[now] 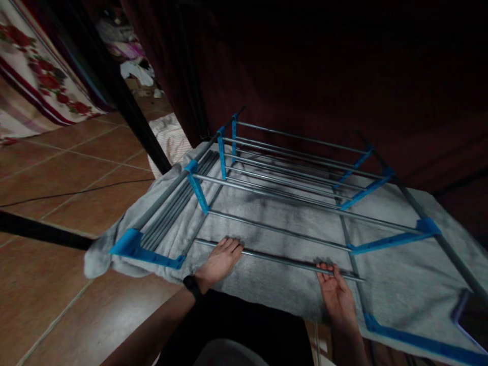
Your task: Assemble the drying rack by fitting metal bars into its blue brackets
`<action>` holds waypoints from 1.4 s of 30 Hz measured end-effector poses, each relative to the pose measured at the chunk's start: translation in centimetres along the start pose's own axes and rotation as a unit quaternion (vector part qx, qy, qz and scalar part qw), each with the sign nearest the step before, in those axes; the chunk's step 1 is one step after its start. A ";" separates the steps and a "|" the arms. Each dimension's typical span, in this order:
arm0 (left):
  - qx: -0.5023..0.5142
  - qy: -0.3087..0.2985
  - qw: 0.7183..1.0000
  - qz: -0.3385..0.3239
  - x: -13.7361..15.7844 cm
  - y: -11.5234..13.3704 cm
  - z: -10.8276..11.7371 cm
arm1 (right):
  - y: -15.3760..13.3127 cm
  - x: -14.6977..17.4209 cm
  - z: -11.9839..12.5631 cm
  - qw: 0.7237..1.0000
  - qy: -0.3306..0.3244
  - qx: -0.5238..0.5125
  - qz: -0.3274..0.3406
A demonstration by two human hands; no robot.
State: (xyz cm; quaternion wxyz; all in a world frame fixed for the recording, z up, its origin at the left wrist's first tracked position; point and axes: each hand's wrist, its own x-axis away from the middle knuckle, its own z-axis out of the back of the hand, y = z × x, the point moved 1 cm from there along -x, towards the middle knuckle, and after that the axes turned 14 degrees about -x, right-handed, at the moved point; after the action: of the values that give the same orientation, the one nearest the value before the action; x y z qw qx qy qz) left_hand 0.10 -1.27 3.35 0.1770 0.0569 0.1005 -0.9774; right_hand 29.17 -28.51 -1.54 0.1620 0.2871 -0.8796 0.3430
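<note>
Open blanket (267,242) behind rod (278,258), crossbars (305,202) beyond — blocking

Bare left forearm (156,320) extended diagonally forward, bare left hand (224,257) palm down, fingers together and bent in a grip, bare right forearm (347,341) reaching forward, bare right hand (337,294) palm up, fingers curled, hands well apart, both forward of the torso.

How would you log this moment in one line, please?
left hand: palm down on metal rod; right hand: palm up, same rod; rack: on grey blanket

text: none legible | labels: none legible | brands: none legible | numbers: none legible | signs: none legible
</note>
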 end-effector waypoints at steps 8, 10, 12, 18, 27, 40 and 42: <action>-0.024 -0.022 0.999 -0.029 -0.7 0.4 1.3 | -0.5 -0.2 1.1 1.000 -0.018 0.022 0.003; -0.027 -0.018 0.999 -0.028 -0.7 0.4 1.0 | -0.6 -0.1 1.1 0.999 -0.028 0.032 0.007; -0.037 -0.016 0.999 -0.028 -0.6 0.5 0.8 | -0.7 -0.1 1.0 0.999 -0.034 0.038 0.009; -0.053 -0.004 0.998 -0.035 -0.6 0.7 0.7 | -0.9 0.0 0.5 0.998 -0.054 0.044 0.006; -0.041 0.010 0.998 -0.037 -0.7 0.8 0.5 | -1.2 0.4 0.5 0.997 -0.052 0.064 0.008; -0.014 0.036 0.999 -0.020 -0.7 1.1 0.0 | -1.0 -0.3 1.2 0.996 -0.056 0.063 0.028; -0.014 0.035 0.999 -0.018 -0.7 1.2 0.0 | -1.1 -0.3 1.2 0.996 -0.054 0.068 0.023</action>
State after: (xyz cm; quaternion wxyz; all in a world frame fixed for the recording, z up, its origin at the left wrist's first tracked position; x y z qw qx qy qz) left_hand 1.17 -2.12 3.25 0.1567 0.0865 0.1209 -0.9764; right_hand 29.94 -29.89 -1.97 0.0865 0.2955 -0.8681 0.3893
